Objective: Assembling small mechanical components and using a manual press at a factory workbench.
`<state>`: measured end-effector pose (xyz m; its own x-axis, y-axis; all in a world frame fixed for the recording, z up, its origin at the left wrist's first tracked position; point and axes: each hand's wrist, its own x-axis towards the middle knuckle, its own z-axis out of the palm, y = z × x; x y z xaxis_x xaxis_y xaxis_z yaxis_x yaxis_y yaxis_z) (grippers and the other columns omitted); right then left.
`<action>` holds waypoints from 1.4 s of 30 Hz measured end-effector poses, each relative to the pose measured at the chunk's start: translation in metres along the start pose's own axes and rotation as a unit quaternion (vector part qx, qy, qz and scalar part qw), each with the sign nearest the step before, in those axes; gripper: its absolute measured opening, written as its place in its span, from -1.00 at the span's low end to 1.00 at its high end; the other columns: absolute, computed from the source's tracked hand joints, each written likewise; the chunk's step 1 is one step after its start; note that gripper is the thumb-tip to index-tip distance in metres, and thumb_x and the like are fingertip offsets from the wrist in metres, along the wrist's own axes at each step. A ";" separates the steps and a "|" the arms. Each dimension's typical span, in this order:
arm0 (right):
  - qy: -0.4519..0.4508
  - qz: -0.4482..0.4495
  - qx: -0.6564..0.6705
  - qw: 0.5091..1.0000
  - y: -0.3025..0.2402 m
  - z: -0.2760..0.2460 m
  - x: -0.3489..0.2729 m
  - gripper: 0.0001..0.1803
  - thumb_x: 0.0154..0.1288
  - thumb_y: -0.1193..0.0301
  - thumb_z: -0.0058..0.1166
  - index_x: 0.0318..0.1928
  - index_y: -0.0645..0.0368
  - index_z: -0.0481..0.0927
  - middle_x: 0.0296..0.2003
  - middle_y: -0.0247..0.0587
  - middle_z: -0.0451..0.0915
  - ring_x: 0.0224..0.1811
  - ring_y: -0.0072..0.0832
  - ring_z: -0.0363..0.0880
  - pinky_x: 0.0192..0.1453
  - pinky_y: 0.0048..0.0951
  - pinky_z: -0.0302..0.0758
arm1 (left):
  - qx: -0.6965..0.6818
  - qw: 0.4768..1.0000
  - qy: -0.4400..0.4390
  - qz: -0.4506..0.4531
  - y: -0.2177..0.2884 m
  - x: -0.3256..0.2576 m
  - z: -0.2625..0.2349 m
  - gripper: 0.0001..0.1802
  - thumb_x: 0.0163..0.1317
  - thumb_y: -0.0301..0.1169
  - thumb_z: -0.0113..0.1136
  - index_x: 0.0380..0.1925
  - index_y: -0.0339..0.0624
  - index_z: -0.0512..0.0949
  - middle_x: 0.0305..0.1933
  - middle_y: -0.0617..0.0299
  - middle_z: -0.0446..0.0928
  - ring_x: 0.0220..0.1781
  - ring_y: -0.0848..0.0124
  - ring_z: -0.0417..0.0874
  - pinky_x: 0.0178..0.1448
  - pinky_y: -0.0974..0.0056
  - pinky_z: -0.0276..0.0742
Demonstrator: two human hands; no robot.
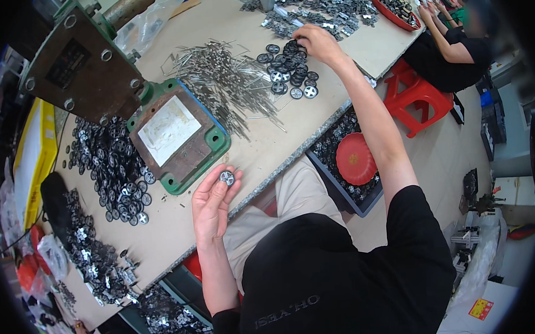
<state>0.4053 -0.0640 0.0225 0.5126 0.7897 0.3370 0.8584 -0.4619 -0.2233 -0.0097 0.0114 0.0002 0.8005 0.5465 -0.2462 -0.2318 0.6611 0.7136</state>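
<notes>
Pinched between thumb and fingers of my left hand (216, 196) is a small toy wheel (227, 178), black with silver spokes. That hand is just in front of the green-based bench press (179, 135), which has a white plate on its bed. My right hand (317, 44) reaches to the far edge of a pile of black wheels (286, 67). Its fingers are closed and bent down at the wheels; what they grip, if anything, is hidden. Between the press and that pile lies a heap of thin metal pins (222, 79).
More wheels (109, 159) lie left of the press, with dark clip-like parts (92, 252) nearer. Grey metal parts (326, 12) cover the far table. Below the edge, a bin (362, 207) holds a red bowl (357, 159). A red stool (417, 98) and a seated co-worker (453, 45) are at right.
</notes>
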 end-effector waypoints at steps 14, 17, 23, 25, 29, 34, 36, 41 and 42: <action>-0.125 0.193 0.728 0.645 -0.167 -0.028 -0.129 -0.68 0.27 0.53 -0.03 0.02 0.38 0.44 -0.25 -0.15 0.57 -0.30 -0.46 0.61 -0.41 -0.59 0.55 | -0.006 0.999 0.010 0.034 -0.012 -0.004 0.013 -0.67 0.25 -0.56 0.00 0.03 -0.39 0.38 0.02 -0.03 0.47 0.04 0.16 0.54 0.09 0.27 0.55; -0.098 0.194 0.746 0.630 -0.189 -0.016 -0.143 -0.66 0.26 0.53 0.00 0.04 0.39 0.44 -0.24 -0.10 0.58 -0.33 -0.46 0.60 -0.48 -0.59 0.53 | -0.022 0.999 0.028 0.039 -0.014 -0.006 0.015 -0.67 0.24 -0.55 0.03 0.02 -0.40 0.39 -0.02 0.01 0.49 0.03 0.17 0.55 0.09 0.26 0.54; -0.076 0.154 0.708 0.685 -0.201 -0.010 -0.150 -0.69 0.24 0.55 0.03 -0.01 0.41 0.47 -0.31 -0.10 0.60 -0.38 -0.50 0.58 -0.56 -0.61 0.47 | -0.038 0.997 0.041 0.047 -0.014 -0.009 0.015 -0.66 0.22 -0.55 0.08 0.00 -0.40 0.40 -0.05 0.05 0.51 0.00 0.20 0.57 0.09 0.25 0.54; -0.083 0.153 0.699 0.694 -0.203 -0.008 -0.152 -0.69 0.24 0.55 0.02 -0.01 0.41 0.47 -0.31 -0.10 0.60 -0.39 -0.50 0.58 -0.57 -0.62 0.47 | -0.041 0.997 0.043 0.050 -0.014 -0.009 0.014 -0.67 0.22 -0.55 0.08 0.00 -0.40 0.40 -0.05 0.05 0.51 0.00 0.20 0.57 0.09 0.25 0.54; -0.089 0.159 0.712 0.679 -0.205 -0.007 -0.154 -0.68 0.24 0.55 0.02 0.00 0.41 0.46 -0.32 -0.10 0.59 -0.39 -0.50 0.58 -0.56 -0.61 0.48 | -0.040 0.997 0.049 0.052 -0.015 -0.009 0.015 -0.67 0.21 -0.56 0.08 -0.01 -0.40 0.41 -0.06 0.06 0.51 -0.02 0.22 0.58 0.09 0.25 0.54; -0.099 0.155 0.728 0.661 -0.200 -0.004 -0.155 -0.67 0.24 0.54 0.03 0.01 0.40 0.45 -0.31 -0.10 0.59 -0.39 -0.49 0.58 -0.56 -0.60 0.50 | -0.033 0.996 0.052 0.059 -0.016 -0.008 0.016 -0.67 0.20 -0.57 0.10 -0.02 -0.42 0.41 -0.06 0.04 0.51 -0.03 0.22 0.58 0.08 0.25 0.54; -0.097 0.155 0.727 0.662 -0.199 -0.004 -0.154 -0.67 0.25 0.52 0.04 0.01 0.40 0.45 -0.31 -0.09 0.59 -0.39 -0.49 0.58 -0.56 -0.60 0.50 | -0.025 0.996 0.058 0.059 -0.016 -0.009 0.018 -0.67 0.19 -0.58 0.10 -0.03 -0.42 0.41 -0.07 0.04 0.51 -0.03 0.22 0.59 0.07 0.25 0.54; -0.093 0.151 0.719 0.672 -0.201 -0.005 -0.155 -0.67 0.23 0.54 0.06 0.00 0.41 0.45 -0.32 -0.09 0.59 -0.41 -0.50 0.58 -0.56 -0.59 0.50 | -0.025 0.996 0.061 0.065 -0.016 -0.009 0.018 -0.67 0.19 -0.58 0.11 -0.03 -0.43 0.42 -0.08 0.05 0.52 -0.04 0.24 0.59 0.06 0.26 0.55; -0.092 0.148 0.707 0.686 -0.201 -0.006 -0.155 -0.66 0.22 0.54 0.07 0.00 0.41 0.45 -0.33 -0.09 0.60 -0.42 -0.50 0.58 -0.55 -0.60 0.50 | -0.025 0.995 0.064 0.065 -0.016 -0.009 0.018 -0.67 0.18 -0.58 0.12 -0.04 -0.43 0.42 -0.08 0.05 0.52 -0.05 0.24 0.59 0.06 0.27 0.55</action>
<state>0.1534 -0.0959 0.0205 0.5368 0.8437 -0.0058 -0.2267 0.1377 -0.9642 -0.0032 -0.0138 0.0029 0.6851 0.6887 -0.2373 -0.3599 0.6033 0.7117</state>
